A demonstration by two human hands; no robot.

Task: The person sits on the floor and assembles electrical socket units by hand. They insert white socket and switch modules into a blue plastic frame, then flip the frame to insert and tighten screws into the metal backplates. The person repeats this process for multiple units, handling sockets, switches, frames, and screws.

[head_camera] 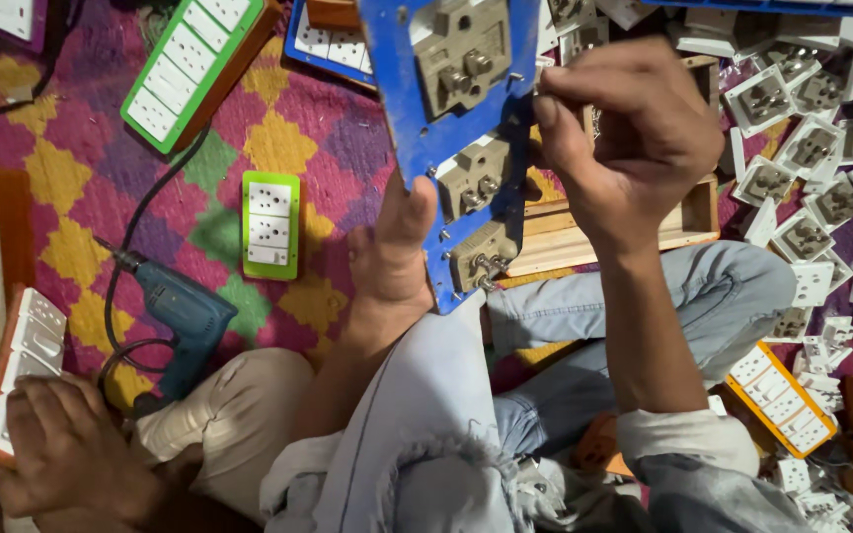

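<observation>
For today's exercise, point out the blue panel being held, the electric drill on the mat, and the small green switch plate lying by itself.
blue panel (433,148), head view, bare lower-left frame.
electric drill (185,316), head view, teal body.
green switch plate (271,225), head view, white middle.

Place: a floor-level electrical assembly workshop, workers sitting on a patterned rug (278,148).
Stock: white socket modules (812,148) lying heaped beside them.
Products: finished green-framed switch plates (271,225) resting nearby.
Tools: a blue power drill (182,318) lying close by.
Casings: a wooden box (634,232) waiting open.

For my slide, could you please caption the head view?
Left hand steadies a blue socket plate; right hand pinches at its edge.
</observation>
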